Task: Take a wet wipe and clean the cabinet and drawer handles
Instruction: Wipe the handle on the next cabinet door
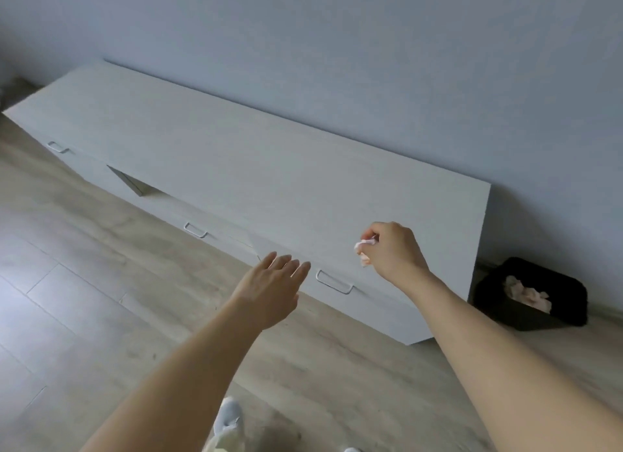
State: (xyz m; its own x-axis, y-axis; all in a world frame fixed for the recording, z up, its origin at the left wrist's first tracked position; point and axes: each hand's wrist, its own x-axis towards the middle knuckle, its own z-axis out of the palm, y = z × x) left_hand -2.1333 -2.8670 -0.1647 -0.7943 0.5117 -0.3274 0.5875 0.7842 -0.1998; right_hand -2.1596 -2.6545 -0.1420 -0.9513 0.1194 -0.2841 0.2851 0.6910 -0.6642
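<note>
Right hand pinches a crumpled, half-hidden wet wipe; left hand hangs flat, fingers straight.

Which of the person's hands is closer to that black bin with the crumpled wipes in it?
Right. The right hand is over the cabinet, nearer the bin; the left hand is farther left.

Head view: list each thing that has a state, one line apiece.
left hand: open, holds nothing
right hand: pinches the wet wipe
wet wipe: crumpled
cabinet: fronts shut, one open niche
nearest handle: untouched
black bin: open, crumpled wipes inside
</note>
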